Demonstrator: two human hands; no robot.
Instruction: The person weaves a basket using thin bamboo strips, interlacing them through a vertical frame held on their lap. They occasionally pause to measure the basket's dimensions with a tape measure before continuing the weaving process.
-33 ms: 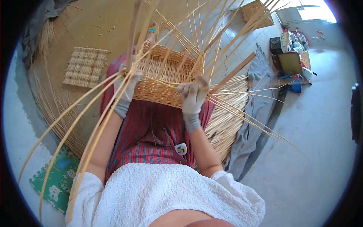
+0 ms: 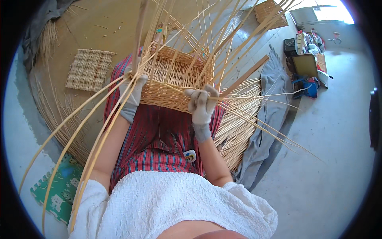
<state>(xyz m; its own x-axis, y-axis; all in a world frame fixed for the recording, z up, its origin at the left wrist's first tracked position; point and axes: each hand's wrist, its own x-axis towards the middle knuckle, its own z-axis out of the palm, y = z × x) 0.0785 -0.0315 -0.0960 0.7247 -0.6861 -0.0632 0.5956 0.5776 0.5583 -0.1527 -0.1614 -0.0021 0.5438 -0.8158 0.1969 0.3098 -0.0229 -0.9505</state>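
A half-woven rectangular wicker basket rests on my lap, its long upright canes fanning up and outward. My left hand, in a pale grey-cuffed glove, is closed around the basket's near left corner, where several thick canes bend out past the wrist. At the near right corner is my right hand, in a matching glove. Its fingers pinch a thin cane strand that runs along the near rim. A flat wooden slat sticks out beyond that corner, and loose cane ends trail off to the right.
A woven square panel lies on the floor at left. Bundled canes lie on grey cloth to the right. Farther off stand a wicker box and a blue container. A green foam mat lies lower left.
My right hand's fingers have shifted slightly at the near right corner, and the strand by them shows more plainly. The left hand and basket have barely moved.
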